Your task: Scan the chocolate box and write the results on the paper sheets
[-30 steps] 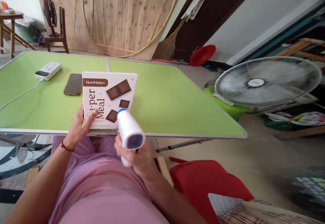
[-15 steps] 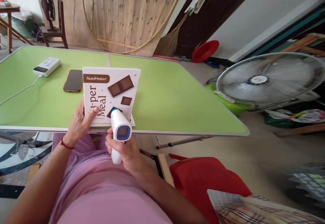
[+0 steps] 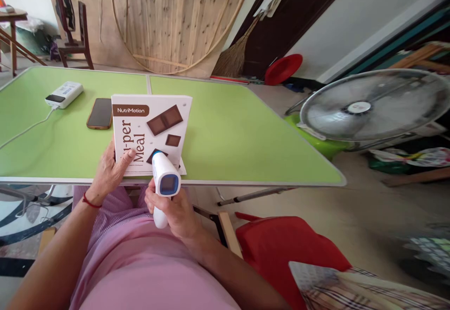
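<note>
The green folding table point(image 3: 246, 132) fills the middle of the view, its near edge just ahead of the lap. At about three o'clock from it a standing fan point(image 3: 372, 108) is seen on the floor, and a red chair point(image 3: 291, 249) is at about five o'clock.

On the table's near edge, at roughly seven o'clock of the tabletop, a white box point(image 3: 151, 132) printed with chocolate pieces is held propped upright. It is steadied by the left hand point(image 3: 108, 171), whose thumb is pressed on the printed face while the other fingers are hidden behind the box.

The handle of a white and blue handheld scanner-like device point(image 3: 164, 183) is wrapped firmly by the right hand point(image 3: 176, 211). The device's nose is aimed at the lower part of the box front, at five o'clock of the box, close to it; whether it touches cannot be told. Its screen is faced toward the camera.

As judged, the box is positioned and the device aimed; a completed reading is not shown.

At ten o'clock of the box a phone point(image 3: 100, 113) lies flat, and farther out a white power bank point(image 3: 63, 94) with a cable.
</note>
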Demonstrator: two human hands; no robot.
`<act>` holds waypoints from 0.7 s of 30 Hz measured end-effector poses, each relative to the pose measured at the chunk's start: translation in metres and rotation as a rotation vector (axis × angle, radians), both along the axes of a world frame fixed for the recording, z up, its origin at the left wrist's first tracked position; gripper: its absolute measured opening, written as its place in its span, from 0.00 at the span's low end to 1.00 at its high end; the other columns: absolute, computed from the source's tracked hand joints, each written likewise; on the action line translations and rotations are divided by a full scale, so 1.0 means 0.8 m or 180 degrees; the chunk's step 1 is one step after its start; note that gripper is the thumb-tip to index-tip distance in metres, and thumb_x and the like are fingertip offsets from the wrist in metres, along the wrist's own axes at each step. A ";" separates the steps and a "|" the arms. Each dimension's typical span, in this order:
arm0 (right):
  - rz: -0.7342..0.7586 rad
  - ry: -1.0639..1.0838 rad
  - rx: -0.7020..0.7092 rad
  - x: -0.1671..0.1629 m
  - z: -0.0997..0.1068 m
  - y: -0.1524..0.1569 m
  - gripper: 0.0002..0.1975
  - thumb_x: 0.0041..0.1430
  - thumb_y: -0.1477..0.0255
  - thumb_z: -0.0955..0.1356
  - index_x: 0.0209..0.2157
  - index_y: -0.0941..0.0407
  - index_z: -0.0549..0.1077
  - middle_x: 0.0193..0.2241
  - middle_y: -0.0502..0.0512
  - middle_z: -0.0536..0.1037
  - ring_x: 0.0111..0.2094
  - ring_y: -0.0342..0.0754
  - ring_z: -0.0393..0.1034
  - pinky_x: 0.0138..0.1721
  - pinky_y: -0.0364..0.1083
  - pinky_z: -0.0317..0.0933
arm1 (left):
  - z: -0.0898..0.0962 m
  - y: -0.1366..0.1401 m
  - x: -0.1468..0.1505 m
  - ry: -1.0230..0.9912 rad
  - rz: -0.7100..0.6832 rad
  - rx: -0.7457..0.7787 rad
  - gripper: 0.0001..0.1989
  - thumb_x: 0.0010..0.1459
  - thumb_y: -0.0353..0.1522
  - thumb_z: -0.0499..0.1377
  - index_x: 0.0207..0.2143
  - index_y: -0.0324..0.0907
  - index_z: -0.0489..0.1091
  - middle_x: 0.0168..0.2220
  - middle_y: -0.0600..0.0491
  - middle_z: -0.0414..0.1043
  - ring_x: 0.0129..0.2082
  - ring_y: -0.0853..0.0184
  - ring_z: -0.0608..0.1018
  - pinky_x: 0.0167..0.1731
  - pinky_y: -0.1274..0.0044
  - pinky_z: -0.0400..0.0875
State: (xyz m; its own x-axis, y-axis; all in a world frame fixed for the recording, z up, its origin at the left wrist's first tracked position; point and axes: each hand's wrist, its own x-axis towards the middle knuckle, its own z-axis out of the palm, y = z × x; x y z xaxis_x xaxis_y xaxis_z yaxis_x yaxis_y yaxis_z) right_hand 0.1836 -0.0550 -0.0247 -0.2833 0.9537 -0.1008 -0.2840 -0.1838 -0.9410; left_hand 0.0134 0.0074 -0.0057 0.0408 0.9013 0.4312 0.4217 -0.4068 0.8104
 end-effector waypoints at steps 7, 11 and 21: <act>0.0028 -0.0049 0.0064 -0.001 0.001 0.000 0.06 0.50 0.69 0.70 0.28 0.55 0.69 0.19 0.46 0.67 0.22 0.41 0.60 0.25 0.43 0.55 | -0.001 0.000 -0.002 -0.0001 -0.0027 0.0039 0.25 0.64 0.49 0.53 0.54 0.41 0.66 0.48 0.47 0.75 0.46 0.58 0.77 0.47 0.70 0.71; 0.0055 -0.0007 0.0046 -0.003 -0.002 -0.001 0.07 0.51 0.68 0.70 0.28 0.55 0.68 0.20 0.46 0.67 0.22 0.41 0.60 0.25 0.43 0.56 | -0.003 0.000 -0.003 0.0000 0.0018 0.0005 0.25 0.64 0.49 0.53 0.53 0.41 0.67 0.47 0.46 0.76 0.44 0.58 0.78 0.46 0.69 0.72; -0.0061 0.0087 -0.0018 -0.005 -0.009 0.000 0.08 0.50 0.69 0.71 0.27 0.55 0.69 0.20 0.46 0.69 0.22 0.41 0.61 0.25 0.43 0.57 | -0.005 0.002 -0.005 0.0012 0.0060 -0.0043 0.26 0.63 0.50 0.54 0.53 0.40 0.67 0.48 0.46 0.75 0.46 0.57 0.77 0.47 0.68 0.72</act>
